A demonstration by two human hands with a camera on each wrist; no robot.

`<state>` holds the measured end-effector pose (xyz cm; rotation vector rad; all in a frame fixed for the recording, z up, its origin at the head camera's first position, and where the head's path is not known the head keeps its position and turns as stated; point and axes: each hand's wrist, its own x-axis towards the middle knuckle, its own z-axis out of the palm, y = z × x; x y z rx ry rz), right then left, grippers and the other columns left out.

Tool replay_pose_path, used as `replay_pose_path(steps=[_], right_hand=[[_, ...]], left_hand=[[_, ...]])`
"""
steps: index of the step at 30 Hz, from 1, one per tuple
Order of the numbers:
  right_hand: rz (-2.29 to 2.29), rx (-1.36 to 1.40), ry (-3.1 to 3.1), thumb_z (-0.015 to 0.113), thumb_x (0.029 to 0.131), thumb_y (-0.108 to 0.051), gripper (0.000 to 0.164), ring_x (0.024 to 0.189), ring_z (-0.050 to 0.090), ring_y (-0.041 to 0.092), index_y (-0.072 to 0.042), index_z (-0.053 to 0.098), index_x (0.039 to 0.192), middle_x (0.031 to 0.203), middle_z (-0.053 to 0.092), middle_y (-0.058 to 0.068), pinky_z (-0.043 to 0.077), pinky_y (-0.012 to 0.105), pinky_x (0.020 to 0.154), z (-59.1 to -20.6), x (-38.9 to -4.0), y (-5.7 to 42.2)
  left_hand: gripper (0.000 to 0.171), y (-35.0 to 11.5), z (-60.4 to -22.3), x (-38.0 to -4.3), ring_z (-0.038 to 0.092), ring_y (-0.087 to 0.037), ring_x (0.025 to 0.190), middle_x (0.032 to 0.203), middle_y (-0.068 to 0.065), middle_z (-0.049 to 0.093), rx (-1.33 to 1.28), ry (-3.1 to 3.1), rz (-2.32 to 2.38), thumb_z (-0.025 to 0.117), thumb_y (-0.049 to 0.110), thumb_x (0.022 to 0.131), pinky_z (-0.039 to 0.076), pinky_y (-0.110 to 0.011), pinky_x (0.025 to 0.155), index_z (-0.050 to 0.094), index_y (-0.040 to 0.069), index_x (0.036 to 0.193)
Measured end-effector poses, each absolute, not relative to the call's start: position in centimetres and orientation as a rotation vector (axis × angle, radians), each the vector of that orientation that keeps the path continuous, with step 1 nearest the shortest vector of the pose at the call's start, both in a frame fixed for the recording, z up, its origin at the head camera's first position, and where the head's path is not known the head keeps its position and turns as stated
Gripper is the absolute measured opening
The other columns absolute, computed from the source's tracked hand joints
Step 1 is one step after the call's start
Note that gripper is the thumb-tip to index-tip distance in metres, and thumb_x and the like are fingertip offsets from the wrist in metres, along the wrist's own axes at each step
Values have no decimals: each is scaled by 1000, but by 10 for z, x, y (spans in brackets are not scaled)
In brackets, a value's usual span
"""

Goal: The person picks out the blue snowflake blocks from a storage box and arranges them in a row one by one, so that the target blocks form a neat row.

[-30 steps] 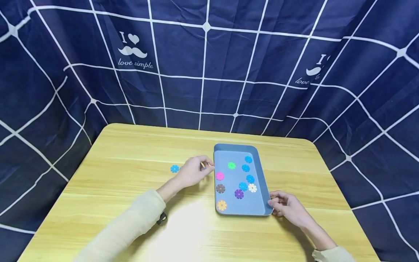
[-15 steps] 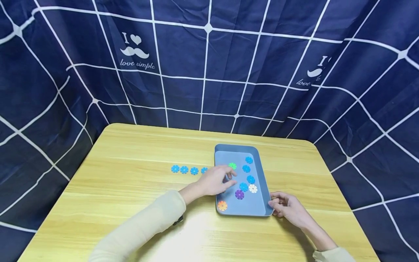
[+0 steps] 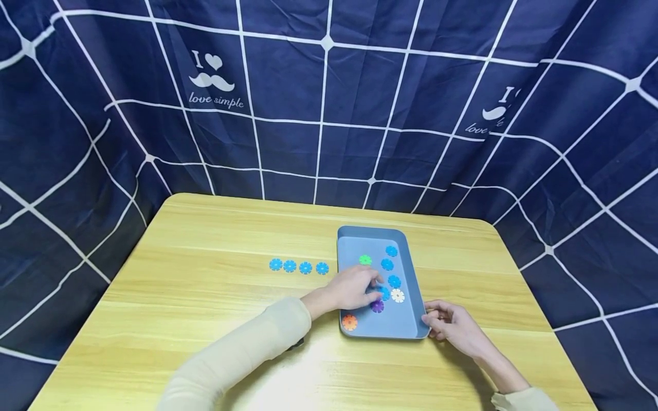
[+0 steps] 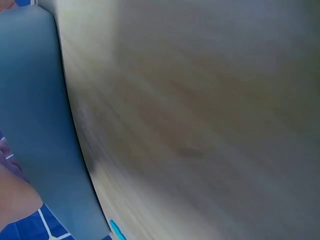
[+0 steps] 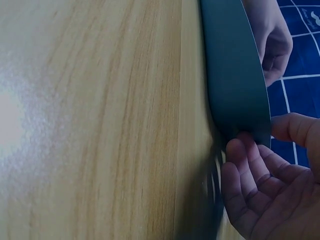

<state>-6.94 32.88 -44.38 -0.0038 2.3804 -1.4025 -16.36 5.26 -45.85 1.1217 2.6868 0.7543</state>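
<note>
A grey-blue tray (image 3: 370, 331) lies on the table with several plastic snowflake discs in it. My left hand (image 3: 354, 287) reaches over its left wall, thumb and fingers spread apart at a blue snowflake disc (image 3: 384, 293). Close by are a purple snowflake disc (image 3: 377, 307) and a white one. In the head view, my right hand (image 3: 454, 326) grips the tray's near right corner. The right wrist view shows its thumb and fingers (image 5: 240, 155) on either side of the tray wall (image 5: 237, 75).
Left of the tray, several blue snowflake discs (image 3: 305, 268) lie in a row on the wooden table (image 3: 216, 228). An orange disc (image 3: 349, 322) sits in the tray's near left corner, a green disc (image 3: 365, 260) farther back. A dark blue curtain (image 3: 288, 142) surrounds the table.
My left hand has moved right, from beside the tray to over its middle, uncovering the row of blue discs on the table. My right hand stays at the tray's corner.
</note>
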Motion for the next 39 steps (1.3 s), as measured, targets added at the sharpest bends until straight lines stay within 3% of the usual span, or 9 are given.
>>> replay_pose_path(steps=[14,26,39], right_hand=[[-1408,-5,2370,63,103,-8,48,73,62,9,20,48,140,99,69,13,57,25,63,-445,-70,330],[-1414,-4,2360,63,103,-7,48,73,63,9,20,48,140,98,68,12,57,25,64,-444,-70,330],[-1427,-31,2350,62,104,-7,46,73,62,8,21,49,138,95,68,7,56,24,63,-443,-72,330]], left_hand=[[38,71,-465,-169,55,-8,96,110,5,69,1111,2698,625,72,39,100,49,-22,87,73,16,130],[37,76,-465,-173,59,-10,100,116,3,74,1123,2696,594,77,38,97,51,-24,96,75,15,127],[34,76,-464,-172,60,-12,104,118,2,73,1094,2671,614,78,37,96,51,-25,97,76,16,124]])
